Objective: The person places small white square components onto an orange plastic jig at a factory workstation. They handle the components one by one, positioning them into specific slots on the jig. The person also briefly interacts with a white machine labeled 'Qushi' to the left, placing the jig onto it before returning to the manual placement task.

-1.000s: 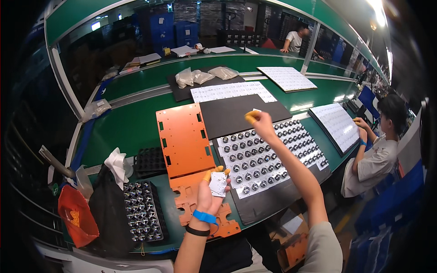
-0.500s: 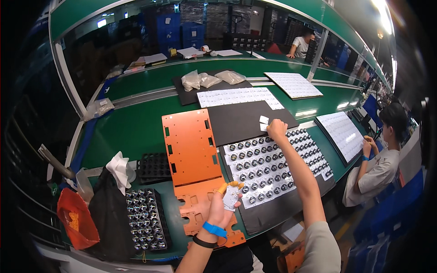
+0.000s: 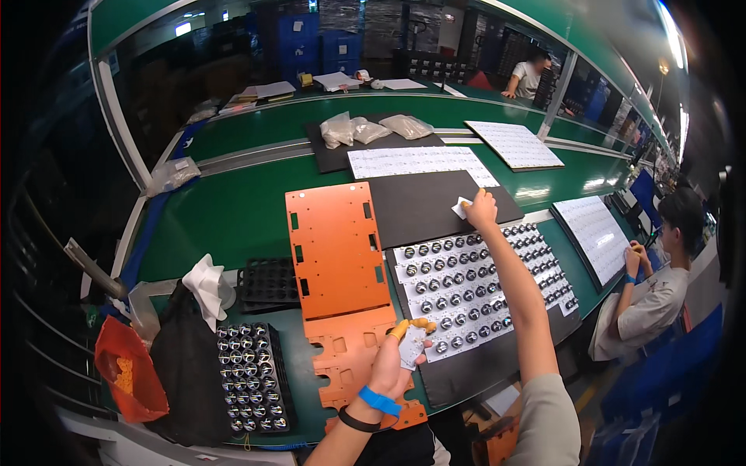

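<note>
In my left hand [image 3: 386, 373] is a small white circuit board [image 3: 413, 349], perhaps several stacked, held between yellow-covered fingertips and palm. This hand is above the lower part of an orange jig plate [image 3: 336, 256]. Reaching farther forward, my right hand [image 3: 483, 208] pinches another small white board [image 3: 460, 207] over a black foam sheet [image 3: 420, 213]. Part of that board is hidden by the fingers. Below my right forearm lie white board panels [image 3: 430, 277] carrying rows of round, shiny black parts.
A black tray of round shiny parts [image 3: 250, 380] stands at the left, near an empty-celled black tray [image 3: 268, 284] and a red bag [image 3: 128, 388] with orange bits. Clear bags [image 3: 373, 130] and white panels [image 3: 517, 145] lie behind. A co-worker [image 3: 645, 291] sits at the right.
The white boards that showed at my right fingers are now mostly one, tilted in the pinch. My left hand still holds its board. The whole view has shifted slightly.
</note>
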The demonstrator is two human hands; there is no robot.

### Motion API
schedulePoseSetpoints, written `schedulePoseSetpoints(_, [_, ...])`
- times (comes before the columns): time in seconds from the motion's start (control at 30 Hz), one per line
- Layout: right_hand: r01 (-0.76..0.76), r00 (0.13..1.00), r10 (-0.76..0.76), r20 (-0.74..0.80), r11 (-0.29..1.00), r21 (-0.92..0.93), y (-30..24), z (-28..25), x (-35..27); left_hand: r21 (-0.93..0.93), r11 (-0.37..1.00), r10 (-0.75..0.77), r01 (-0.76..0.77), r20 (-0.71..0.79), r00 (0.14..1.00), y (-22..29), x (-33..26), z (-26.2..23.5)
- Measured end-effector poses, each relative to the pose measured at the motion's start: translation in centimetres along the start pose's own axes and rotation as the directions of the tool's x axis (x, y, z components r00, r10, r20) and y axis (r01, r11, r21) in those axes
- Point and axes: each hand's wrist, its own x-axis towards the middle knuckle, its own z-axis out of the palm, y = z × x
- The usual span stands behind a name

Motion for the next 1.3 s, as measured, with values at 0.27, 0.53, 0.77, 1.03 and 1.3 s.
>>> schedulePoseSetpoints(0.27, [0.093, 0.991, -0.092, 0.102, 0.996, -0.010, 0.9, 1.4, 0.0, 0.026, 1.000, 0.008, -0.007, -0.013, 1.000, 0.1, -0.5, 0.6])
schedulePoseSetpoints(0.53, [-0.059, 0.940, 0.062, 0.335, 0.998, -0.019, -0.3, -0.3, 0.6, 0.030, 0.999, 0.038, -0.038, -0.001, 0.999, 0.2, -0.5, 0.7])
schedulePoseSetpoints(0.77, [-0.018, 0.934, 0.041, 0.354, 0.997, -0.070, -1.8, -1.7, 0.1, 0.011, 0.999, 0.048, -0.048, 0.004, 0.999, 0.4, -0.3, 0.4])
schedulePoseSetpoints(1.03, [-0.139, 0.965, 0.143, 0.220, 0.990, -0.035, -1.7, -2.6, -0.7, 0.020, 0.998, 0.052, -0.053, 0.024, 0.998, 0.2, 0.0, 0.1])
schedulePoseSetpoints(1.3, [-0.055, 0.946, 0.117, 0.302, 0.977, -0.207, -3.6, -2.3, -1.4, 0.024, 0.999, 0.044, -0.044, 0.026, 0.999, 0.2, 0.0, 0.3])
